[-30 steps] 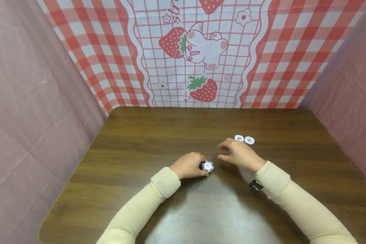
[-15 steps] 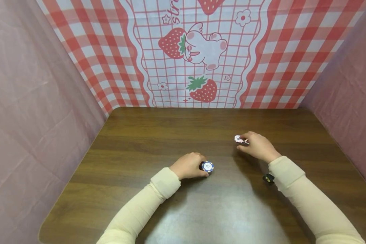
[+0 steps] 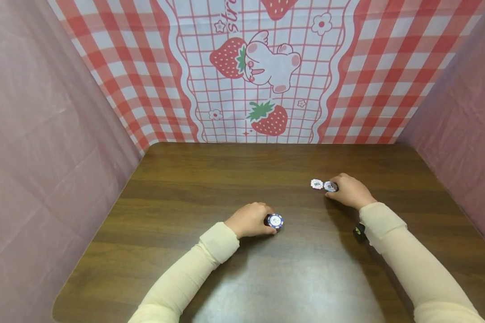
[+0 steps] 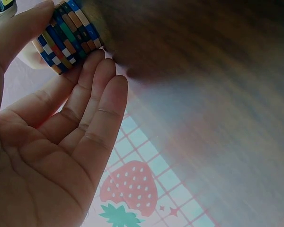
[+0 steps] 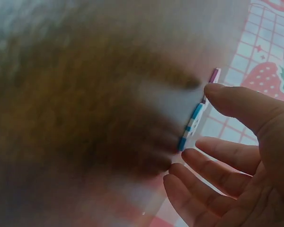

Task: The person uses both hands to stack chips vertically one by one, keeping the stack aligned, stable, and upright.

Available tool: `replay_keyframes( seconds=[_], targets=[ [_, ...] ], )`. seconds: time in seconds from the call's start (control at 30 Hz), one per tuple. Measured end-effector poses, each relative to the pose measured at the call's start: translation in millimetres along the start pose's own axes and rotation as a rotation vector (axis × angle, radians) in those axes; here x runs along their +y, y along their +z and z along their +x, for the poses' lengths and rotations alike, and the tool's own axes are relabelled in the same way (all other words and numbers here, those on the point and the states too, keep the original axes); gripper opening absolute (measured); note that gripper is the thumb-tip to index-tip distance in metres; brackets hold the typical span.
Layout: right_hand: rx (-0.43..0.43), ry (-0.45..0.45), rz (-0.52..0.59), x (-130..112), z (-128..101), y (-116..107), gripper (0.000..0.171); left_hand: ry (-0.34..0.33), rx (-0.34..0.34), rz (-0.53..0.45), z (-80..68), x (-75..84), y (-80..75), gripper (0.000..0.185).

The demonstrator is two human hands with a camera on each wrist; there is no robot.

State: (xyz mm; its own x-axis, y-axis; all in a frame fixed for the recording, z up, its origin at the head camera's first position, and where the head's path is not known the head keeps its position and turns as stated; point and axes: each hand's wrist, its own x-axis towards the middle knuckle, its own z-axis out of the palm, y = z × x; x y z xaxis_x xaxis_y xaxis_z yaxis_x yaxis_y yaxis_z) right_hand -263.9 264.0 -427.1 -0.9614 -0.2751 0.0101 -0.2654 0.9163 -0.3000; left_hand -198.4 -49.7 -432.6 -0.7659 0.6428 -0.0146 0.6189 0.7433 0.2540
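Observation:
My left hand (image 3: pixel 251 220) holds a stack of poker chips (image 3: pixel 275 220), blue and white on top, on the middle of the table. In the left wrist view the stack (image 4: pixel 68 38) shows striped edges in blue, orange and green, with the thumb on one side and fingertips on the other. Farther right, two single chips lie flat side by side: a pinkish white chip (image 3: pixel 317 184) and a blue and white chip (image 3: pixel 330 186). The right hand (image 3: pixel 350 190) is at the blue and white chip's right side, thumb and loosely bent fingers spread around its edge (image 5: pixel 190 126).
The brown wooden table (image 3: pixel 210 175) has rounded corners. Behind it hangs a red and white checked cloth (image 3: pixel 141 72) with strawberries, and pink curtains (image 3: pixel 44 148) flank both sides. A small black device (image 3: pixel 359 232) sits under the right wrist.
The right hand has moved right and away from me, from beside the stack, over the blue and white chip, to its right edge. The left hand and its stack stay in place.

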Motion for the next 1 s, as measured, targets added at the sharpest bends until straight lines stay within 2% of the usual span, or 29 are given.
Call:
replay_keyframes(
  seconds=[0.43,0.73,1.0],
  targets=[
    [-0.01,-0.01,-0.019,4.9,8.3,0.3,0.041,0.002,0.006,-0.003,-0.6,0.3,0.4,0.038],
    [0.005,-0.015,-0.012,9.1,13.2,0.0,0.025,0.0,0.009,-0.002,-0.2,0.4,0.3,0.036],
    [-0.017,0.013,0.014,13.6,14.5,1.3,0.026,0.0,0.012,0.005,0.1,0.2,1.0,0.035]
  ],
)
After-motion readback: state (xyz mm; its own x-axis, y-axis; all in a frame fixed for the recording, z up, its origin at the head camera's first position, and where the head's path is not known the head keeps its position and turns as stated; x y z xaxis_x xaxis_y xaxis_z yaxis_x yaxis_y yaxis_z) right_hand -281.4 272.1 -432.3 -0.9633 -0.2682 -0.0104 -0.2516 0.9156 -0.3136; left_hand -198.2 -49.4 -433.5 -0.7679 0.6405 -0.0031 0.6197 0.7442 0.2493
